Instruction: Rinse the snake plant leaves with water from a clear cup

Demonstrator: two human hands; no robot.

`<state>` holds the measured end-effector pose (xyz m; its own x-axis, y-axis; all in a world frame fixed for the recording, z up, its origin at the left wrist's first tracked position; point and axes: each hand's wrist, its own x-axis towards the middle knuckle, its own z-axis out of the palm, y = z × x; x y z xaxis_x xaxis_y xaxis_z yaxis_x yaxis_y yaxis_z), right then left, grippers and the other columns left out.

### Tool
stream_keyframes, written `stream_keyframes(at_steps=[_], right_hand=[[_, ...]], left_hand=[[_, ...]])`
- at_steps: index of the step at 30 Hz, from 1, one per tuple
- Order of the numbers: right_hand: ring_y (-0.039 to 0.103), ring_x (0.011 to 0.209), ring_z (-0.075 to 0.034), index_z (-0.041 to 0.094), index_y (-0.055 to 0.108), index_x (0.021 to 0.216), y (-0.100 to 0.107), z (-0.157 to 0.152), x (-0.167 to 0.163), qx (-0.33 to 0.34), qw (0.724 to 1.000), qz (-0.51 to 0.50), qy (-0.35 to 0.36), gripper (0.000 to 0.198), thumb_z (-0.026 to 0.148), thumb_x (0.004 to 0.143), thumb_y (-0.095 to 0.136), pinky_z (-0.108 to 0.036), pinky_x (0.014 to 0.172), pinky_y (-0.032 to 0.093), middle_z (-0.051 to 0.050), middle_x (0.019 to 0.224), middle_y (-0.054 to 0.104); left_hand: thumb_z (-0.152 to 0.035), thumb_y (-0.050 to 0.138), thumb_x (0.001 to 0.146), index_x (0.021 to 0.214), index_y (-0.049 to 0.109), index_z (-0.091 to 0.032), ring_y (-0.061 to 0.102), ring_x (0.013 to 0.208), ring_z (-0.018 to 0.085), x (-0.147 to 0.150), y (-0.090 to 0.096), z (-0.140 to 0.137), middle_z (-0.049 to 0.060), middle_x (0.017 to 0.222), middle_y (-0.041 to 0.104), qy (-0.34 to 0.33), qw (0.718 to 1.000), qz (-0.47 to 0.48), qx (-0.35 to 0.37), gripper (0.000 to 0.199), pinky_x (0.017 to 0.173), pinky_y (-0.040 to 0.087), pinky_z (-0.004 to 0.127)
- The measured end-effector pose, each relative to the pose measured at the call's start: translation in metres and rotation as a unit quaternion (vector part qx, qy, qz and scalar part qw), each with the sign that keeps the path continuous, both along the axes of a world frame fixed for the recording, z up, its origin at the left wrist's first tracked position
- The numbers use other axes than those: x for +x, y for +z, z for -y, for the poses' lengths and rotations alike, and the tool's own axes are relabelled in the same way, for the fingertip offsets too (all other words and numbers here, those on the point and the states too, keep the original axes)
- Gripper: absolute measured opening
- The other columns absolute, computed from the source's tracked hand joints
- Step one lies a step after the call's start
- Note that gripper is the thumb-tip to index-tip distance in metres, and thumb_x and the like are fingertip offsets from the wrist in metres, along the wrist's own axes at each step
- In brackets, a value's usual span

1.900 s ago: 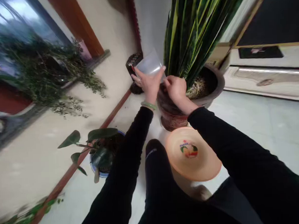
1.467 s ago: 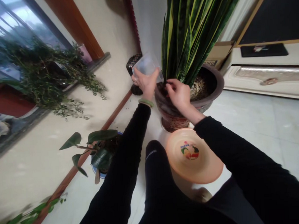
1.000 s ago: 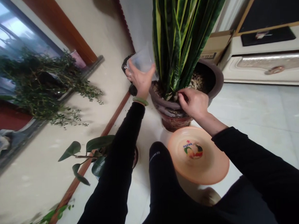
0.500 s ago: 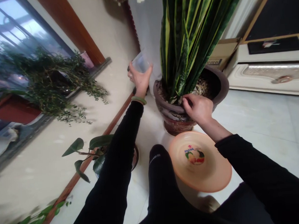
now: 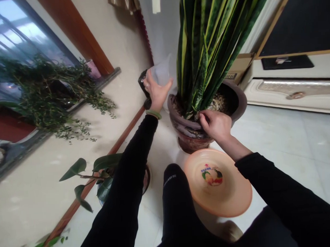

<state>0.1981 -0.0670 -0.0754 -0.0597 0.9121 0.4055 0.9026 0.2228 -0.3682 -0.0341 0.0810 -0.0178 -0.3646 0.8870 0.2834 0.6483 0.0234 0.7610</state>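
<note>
My left hand (image 5: 157, 90), with a green bangle at the wrist, is curled round a translucent plastic container (image 5: 162, 72). It holds the container up to the left of a tall snake plant (image 5: 202, 52). The plant stands in a brown glazed pot (image 5: 239, 102) with pale, chip-like bits on its soil (image 5: 219, 101). Over the pot's near rim, my right hand (image 5: 217, 124) is closed, thumb and fingers pinched at the base of the leaves. Whatever lies between those fingertips is hidden.
An orange-rimmed plastic basin (image 5: 230, 193) with a fruit print sits before the pot, beside my knee. A leafy potted plant (image 5: 107, 169) stands left, partly behind my left arm. Trailing plants (image 5: 56, 91) crowd the windowsill. A white drawer cabinet (image 5: 284, 91) is at right.
My left hand and the container have moved slightly right, closer to the snake plant. My right hand stays pinched at the pot's near rim. The whole view has shifted a little.
</note>
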Motion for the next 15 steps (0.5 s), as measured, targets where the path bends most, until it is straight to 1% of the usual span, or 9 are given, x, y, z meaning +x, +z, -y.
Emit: stream_keyframes(at_steps=[5,10,15], right_hand=[[0.075,0.090,-0.027,0.019,0.085,0.108,0.002,0.000,-0.002,-0.016,1.000,0.003,-0.005,0.040,0.040,0.105,0.051,-0.034,0.071,0.041,-0.013,0.098,0.084],[0.074,0.088,-0.027,0.018,0.085,0.106,0.004,-0.001,-0.004,-0.017,1.000,0.004,-0.008,0.040,0.040,0.105,0.052,-0.034,0.068,0.038,-0.013,0.095,0.084],[0.074,0.086,-0.027,0.018,0.084,0.107,0.005,-0.001,-0.004,-0.015,1.000,0.005,-0.008,0.040,0.040,0.104,0.051,-0.034,0.068,0.037,-0.013,0.095,0.084]], left_hand=[[-0.050,0.097,0.080,0.172,0.032,-0.029,0.019,0.176,0.033,0.010,0.000,-0.002,0.017,0.178,0.036,-0.020,0.998,-0.043,0.029,0.114,0.143,0.018,0.049],[-0.044,0.097,0.080,0.170,0.033,-0.031,0.020,0.175,0.033,0.015,0.005,-0.001,0.017,0.175,0.038,-0.014,0.998,-0.047,0.036,0.111,0.143,0.019,0.049],[-0.044,0.096,0.083,0.172,0.029,-0.024,0.024,0.174,0.032,0.019,0.010,0.003,0.020,0.175,0.039,-0.015,0.998,-0.055,0.030,0.113,0.143,0.019,0.050]])
